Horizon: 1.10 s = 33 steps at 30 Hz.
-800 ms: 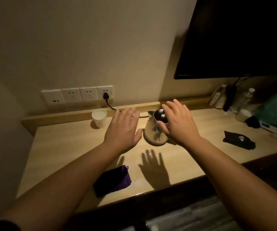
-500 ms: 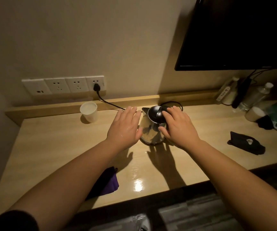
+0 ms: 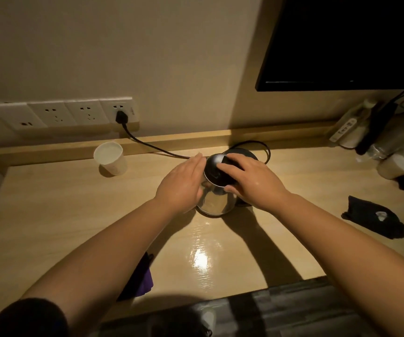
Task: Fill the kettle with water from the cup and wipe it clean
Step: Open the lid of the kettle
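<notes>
Head view: left hand (image 3: 182,184) flat against kettle (image 3: 214,198), right hand (image 3: 252,182) clasping its top, mid-desk (image 3: 50,215).

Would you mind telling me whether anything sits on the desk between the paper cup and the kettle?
Nothing visible does: the desk between the paper cup and kettle is bare, apart from the left hand resting against the kettle's side.

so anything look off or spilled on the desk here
No spill shows. One oddity: the kettle stands on the desk in front of its black base, not on it. The cup stands upright.
</notes>
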Available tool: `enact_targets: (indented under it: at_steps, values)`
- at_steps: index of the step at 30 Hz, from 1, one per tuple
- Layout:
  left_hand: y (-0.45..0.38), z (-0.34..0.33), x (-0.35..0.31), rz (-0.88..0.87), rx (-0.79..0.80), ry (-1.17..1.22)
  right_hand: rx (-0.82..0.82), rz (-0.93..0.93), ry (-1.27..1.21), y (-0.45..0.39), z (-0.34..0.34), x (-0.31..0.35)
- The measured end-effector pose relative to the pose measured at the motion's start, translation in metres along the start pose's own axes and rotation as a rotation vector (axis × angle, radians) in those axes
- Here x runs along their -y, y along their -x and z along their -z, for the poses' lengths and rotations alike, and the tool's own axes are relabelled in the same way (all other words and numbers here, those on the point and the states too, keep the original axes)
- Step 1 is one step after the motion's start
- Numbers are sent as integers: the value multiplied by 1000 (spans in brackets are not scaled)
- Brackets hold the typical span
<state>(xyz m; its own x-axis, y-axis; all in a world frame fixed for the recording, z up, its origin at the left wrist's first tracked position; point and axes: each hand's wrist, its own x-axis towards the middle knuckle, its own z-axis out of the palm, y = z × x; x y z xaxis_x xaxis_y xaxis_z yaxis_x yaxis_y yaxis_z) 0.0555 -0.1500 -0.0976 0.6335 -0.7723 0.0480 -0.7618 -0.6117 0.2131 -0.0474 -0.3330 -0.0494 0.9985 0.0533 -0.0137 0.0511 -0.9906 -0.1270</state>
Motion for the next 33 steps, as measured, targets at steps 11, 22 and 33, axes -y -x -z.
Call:
enact_targets:
  at_steps: [11,22,33]
  values:
    - [34,-22,-8,79,-58,-56,57,80,-23,-20,5,5]
    - [35,-24,-8,122,-26,-45,-130,-2,-269,-14,-4,-1]
    - [33,-26,-11,145,-46,-26,-459,-292,-639,16,-28,3]
